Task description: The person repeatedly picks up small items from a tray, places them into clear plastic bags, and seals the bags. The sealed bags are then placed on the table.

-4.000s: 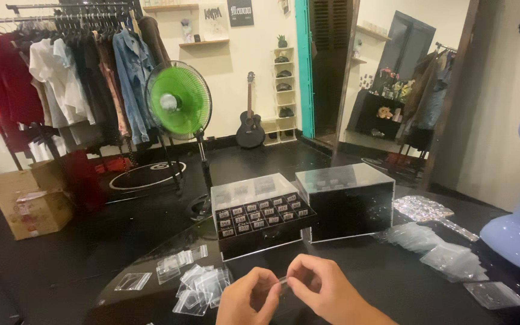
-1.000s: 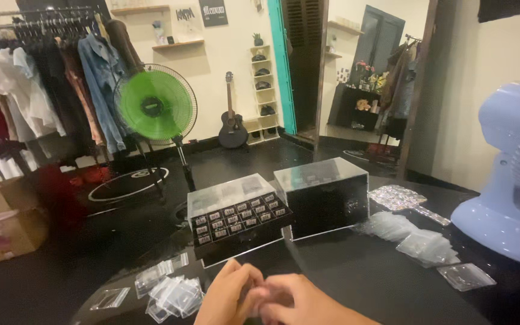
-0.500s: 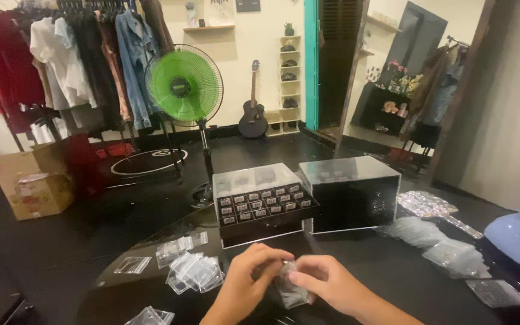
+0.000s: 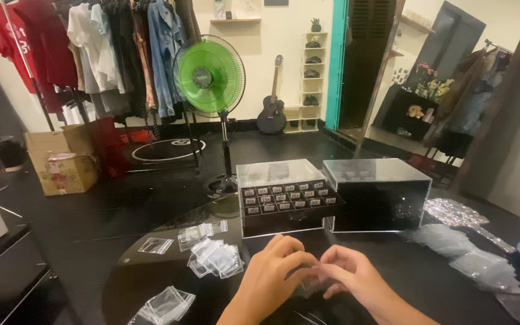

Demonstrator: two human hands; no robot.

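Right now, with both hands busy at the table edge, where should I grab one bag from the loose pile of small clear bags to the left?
Take the pile of small clear bags with the left hand, likely from the right, the side nearest it. The bags lie flat and overlapping on the black table, so pinch an exposed corner of the topmost bag and peel it up rather than pressing down on the slick stack.

Black table point(image 4: 392, 265): bags point(image 4: 215, 259), boxes point(image 4: 377, 195)

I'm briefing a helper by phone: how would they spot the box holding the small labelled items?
Start at the black round table. Two clear boxes stand at its far side; take the left clear box, just beyond the hands. Unlike the dark right clear box, it shows rows of small tagged pieces.
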